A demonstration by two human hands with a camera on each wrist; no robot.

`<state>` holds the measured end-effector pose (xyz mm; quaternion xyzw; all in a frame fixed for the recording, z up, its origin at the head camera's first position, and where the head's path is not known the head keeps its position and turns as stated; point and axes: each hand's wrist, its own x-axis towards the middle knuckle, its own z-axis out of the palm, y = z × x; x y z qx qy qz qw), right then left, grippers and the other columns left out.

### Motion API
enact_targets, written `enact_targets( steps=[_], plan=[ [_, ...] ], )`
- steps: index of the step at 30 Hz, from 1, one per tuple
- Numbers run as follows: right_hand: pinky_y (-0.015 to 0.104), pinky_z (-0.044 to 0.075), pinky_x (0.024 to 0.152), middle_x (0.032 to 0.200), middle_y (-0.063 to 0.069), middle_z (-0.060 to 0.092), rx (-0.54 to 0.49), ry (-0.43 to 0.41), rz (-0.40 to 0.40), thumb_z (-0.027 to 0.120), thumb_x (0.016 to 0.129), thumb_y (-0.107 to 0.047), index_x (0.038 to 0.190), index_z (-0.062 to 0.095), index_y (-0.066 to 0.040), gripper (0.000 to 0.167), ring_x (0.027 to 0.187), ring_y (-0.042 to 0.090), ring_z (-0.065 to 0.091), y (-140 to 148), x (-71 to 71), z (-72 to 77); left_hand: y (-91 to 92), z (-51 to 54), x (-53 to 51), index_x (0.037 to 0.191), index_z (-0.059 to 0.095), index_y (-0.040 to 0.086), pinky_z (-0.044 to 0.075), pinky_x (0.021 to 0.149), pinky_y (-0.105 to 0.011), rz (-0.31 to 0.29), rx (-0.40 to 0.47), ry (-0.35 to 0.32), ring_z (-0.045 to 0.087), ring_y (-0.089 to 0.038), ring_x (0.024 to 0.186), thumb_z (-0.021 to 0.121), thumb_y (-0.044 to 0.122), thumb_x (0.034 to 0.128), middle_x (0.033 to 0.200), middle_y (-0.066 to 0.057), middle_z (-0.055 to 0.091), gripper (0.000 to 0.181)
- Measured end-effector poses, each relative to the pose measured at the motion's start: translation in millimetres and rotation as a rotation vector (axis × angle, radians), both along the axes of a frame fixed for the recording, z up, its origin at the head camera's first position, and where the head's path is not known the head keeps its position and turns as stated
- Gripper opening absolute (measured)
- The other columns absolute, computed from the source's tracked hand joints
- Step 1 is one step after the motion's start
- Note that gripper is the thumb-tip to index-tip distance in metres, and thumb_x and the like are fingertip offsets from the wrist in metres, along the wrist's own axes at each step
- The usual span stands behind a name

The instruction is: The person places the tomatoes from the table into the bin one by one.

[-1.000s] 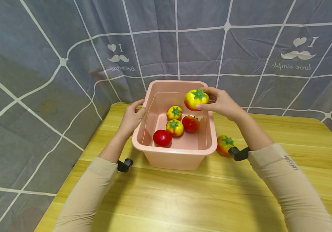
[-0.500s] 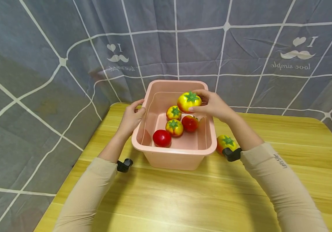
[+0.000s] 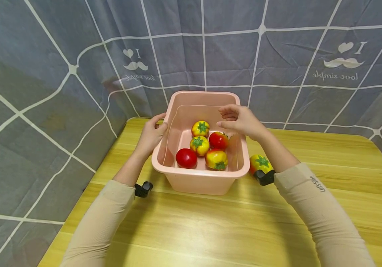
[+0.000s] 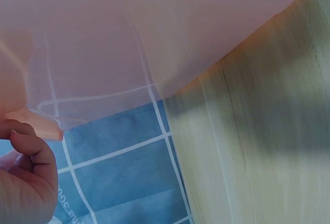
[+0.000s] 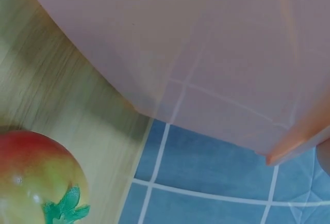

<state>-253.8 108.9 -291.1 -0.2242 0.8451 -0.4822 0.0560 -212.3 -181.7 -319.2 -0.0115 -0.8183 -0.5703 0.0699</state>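
Observation:
In the head view my left hand [image 3: 151,134] grips the left rim of a pink plastic bin [image 3: 194,183]. My right hand [image 3: 242,122] hangs over the bin's right side, its fingers loosely bent with nothing between them. Several artificial tomatoes lie inside: a plain red one [image 3: 186,158], a red one with its stem to the side [image 3: 219,140], and yellow-red ones with green leaf tops, among them the front right tomato [image 3: 216,159]. Outside, against the bin's right side, sits another yellow-red tomato [image 3: 259,164], partly hidden by the right wrist camera. The right wrist view shows this tomato [image 5: 38,177] too.
The bin stands on a light wooden table [image 3: 191,226]. A grey curtain [image 3: 231,55] with white grid lines hangs behind and to the left of it. Black wrist cameras, such as the left one [image 3: 143,190], jut from the sleeves.
My right hand has moved left over the bin and let go of the yellow-red tomato, which now lies at the bin's front right. My left hand has stayed on the rim.

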Motion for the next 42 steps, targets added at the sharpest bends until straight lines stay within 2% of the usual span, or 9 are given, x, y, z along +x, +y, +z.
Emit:
enact_targets(
  steps=[8, 14, 20, 27, 34, 42],
  plan=[
    [0.044, 0.043, 0.105, 0.132, 0.024, 0.054, -0.026, -0.004, 0.01, 0.072, 0.09, -0.01, 0.136, 0.051, 0.007, 0.054, 0.121, 0.037, 0.054, 2, 0.3, 0.6, 0.4, 1.7, 0.1, 0.146, 0.046, -0.001, 0.049, 0.064, -0.016, -0.002, 0.008, -0.012, 0.054, -0.012, 0.074, 0.048, 0.012, 0.099, 0.094, -0.019, 0.058, 0.049],
    [0.043, 0.043, 0.105, 0.133, 0.024, 0.055, -0.063, 0.016, 0.024, 0.071, 0.09, -0.01, 0.138, 0.051, 0.007, 0.054, 0.123, 0.039, 0.053, 9, 2.0, 2.8, 0.8, 2.0, -0.3, 0.145, 0.048, -0.001, 0.048, 0.063, -0.016, 0.002, 0.002, -0.01, 0.053, -0.013, 0.073, 0.049, 0.012, 0.0985, 0.089, -0.016, 0.057, 0.049],
    [0.04, 0.043, 0.106, 0.133, 0.023, 0.056, -0.094, 0.022, -0.005, 0.07, 0.091, -0.01, 0.138, 0.051, 0.006, 0.054, 0.124, 0.035, 0.053, 26, 8.9, 8.3, 1.3, 1.7, -0.3, 0.145, 0.048, 0.0, 0.048, 0.063, -0.016, 0.003, -0.002, -0.007, 0.053, -0.013, 0.072, 0.049, 0.013, 0.099, 0.088, -0.015, 0.057, 0.048],
    [0.029, 0.049, 0.098, 0.136, 0.022, 0.054, -0.08, 0.04, -0.06, 0.07, 0.092, -0.012, 0.139, 0.051, 0.005, 0.053, 0.125, 0.035, 0.053, 52, 18.1, 6.6, 0.8, 2.2, 0.3, 0.145, 0.048, -0.001, 0.048, 0.062, -0.016, 0.006, 0.007, -0.007, 0.052, -0.012, 0.071, 0.049, 0.012, 0.0988, 0.084, -0.011, 0.055, 0.048],
    [0.026, 0.046, 0.1, 0.141, 0.023, 0.05, -0.038, 0.012, -0.072, 0.068, 0.094, -0.014, 0.142, 0.046, 0.005, 0.056, 0.129, 0.036, 0.049, 73, 28.1, -3.2, -1.3, 1.4, 0.4, 0.146, 0.046, -0.002, 0.048, 0.061, -0.016, -0.002, 0.017, -0.011, 0.051, -0.01, 0.07, 0.049, 0.011, 0.0987, 0.082, -0.01, 0.054, 0.049],
    [0.018, 0.043, 0.099, 0.138, 0.023, 0.051, -0.013, 0.021, -0.085, 0.067, 0.095, -0.012, 0.142, 0.046, 0.005, 0.055, 0.125, 0.034, 0.05, 91, 37.0, -25.0, -1.5, 0.6, -0.4, 0.145, 0.047, -0.002, 0.048, 0.061, -0.016, -0.002, 0.01, -0.002, 0.051, -0.011, 0.07, 0.049, 0.011, 0.0988, 0.082, -0.01, 0.054, 0.048]
  ],
)
